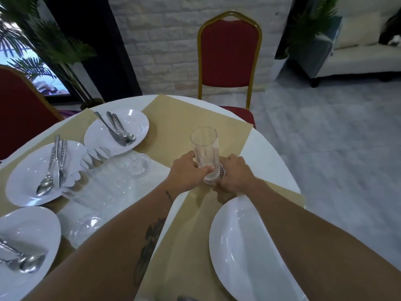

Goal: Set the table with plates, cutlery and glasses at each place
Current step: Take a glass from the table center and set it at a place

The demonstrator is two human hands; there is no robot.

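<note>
while the round white table [271, 148] is lying under tan ribbed mats [180, 122], a tall clear glass [205, 153] is standing upright near the table's far right part, on a mat. the left hand [186, 170] is wrapping the glass low down, thumb across the near side and fingers behind it, so the grip is closing on the lower wall. the right hand [235, 172] is pressing in beside the base, fingers curled at a small ribbed clear coaster [221, 171] under or just beside the glass; whether it is gripping anything i cannot tell.

a smooth white oval plate [243, 246] is sitting near the right forearm, bare, close to the table's near edge. three more white plates are lying to the left: the far plate [134, 122], the middle plate [26, 170] and the near plate [32, 224], each carrying shiny metal cutlery [117, 131]. a second cut-glass coaster [138, 165] and blurred clear glassware [91, 222] are lying between them.

open mat is showing beyond the glass toward the red chair [229, 53] with its gold frame.
</note>
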